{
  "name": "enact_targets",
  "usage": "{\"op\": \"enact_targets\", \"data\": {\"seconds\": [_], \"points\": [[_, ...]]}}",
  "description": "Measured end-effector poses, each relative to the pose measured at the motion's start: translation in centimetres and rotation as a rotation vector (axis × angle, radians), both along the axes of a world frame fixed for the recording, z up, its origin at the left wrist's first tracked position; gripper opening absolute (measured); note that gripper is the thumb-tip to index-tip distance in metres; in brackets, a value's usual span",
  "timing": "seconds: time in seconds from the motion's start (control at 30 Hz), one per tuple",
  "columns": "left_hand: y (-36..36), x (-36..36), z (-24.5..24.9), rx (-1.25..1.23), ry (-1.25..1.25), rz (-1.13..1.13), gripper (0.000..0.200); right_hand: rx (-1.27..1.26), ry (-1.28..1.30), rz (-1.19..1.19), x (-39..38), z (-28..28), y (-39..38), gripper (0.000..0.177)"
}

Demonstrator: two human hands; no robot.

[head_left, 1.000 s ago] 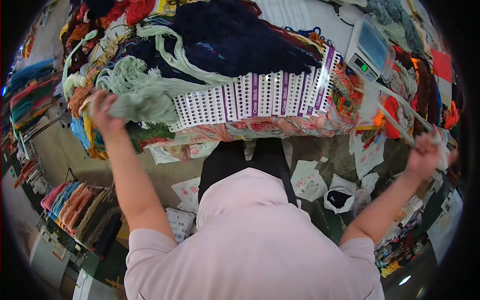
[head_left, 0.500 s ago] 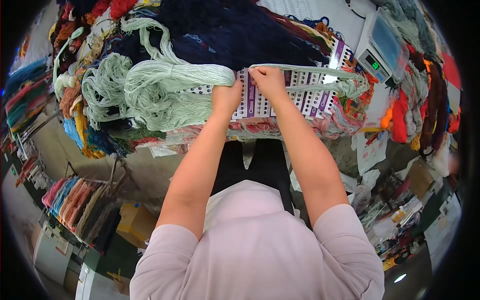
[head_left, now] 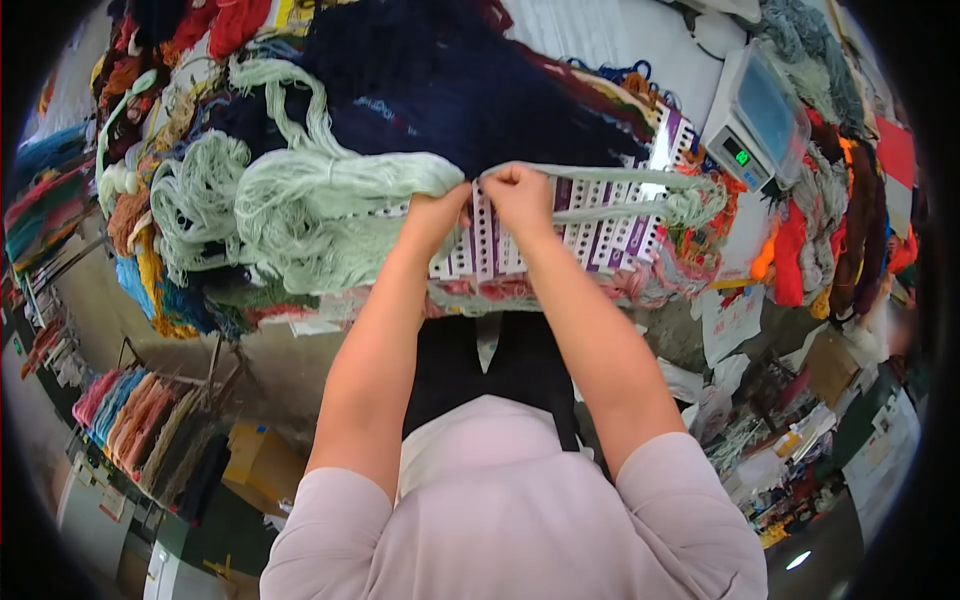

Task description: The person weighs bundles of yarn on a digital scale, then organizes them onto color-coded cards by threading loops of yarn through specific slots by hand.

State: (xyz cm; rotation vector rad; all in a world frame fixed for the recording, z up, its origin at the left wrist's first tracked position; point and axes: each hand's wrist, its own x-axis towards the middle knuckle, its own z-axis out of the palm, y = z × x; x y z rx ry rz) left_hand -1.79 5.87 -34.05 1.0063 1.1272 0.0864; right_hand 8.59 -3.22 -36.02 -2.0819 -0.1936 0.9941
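Pale green yarn skein (head_left: pixel 320 205), draped across white-and-purple punched cards (head_left: pixel 610 235) on heaped yarn. Pinched at mid-length by left hand (head_left: pixel 440 212) and right hand (head_left: pixel 520 195), side by side, fingers clenched on strands. Digital scale (head_left: pixel 750 120) nearby.

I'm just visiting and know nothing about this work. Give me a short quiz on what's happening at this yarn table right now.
1. True or false: the left hand and the right hand both grip the pale green yarn bundle.
2. What lies under the hands? A) white punched card with purple stripes B) metal tray C) keyboard
3. Fill in: the white digital scale stands on the person's ___ side.
Key: 1 true; 2 A; 3 right.
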Motion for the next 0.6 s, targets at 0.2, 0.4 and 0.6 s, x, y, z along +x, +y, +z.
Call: {"op": "enact_targets", "data": {"seconds": [0.2, 0.4, 0.6], "points": [[0.2, -0.8, -1.8, -0.001, -0.047, -0.096, 0.009, 0.034, -0.619, 0.369, -2.0, 3.3, -0.4, 0.007], [0.6, -0.6, -1.9, -0.029, 0.074, -0.110, 0.012, 0.190, -0.515, 0.331, -2.0, 3.5, -1.6, 0.022], [0.6, -0.4, -1.9, 0.060, 0.046, -0.132, 0.011, 0.148, -0.516, 0.332, -2.3, 2.8, -1.4, 0.033]]}}
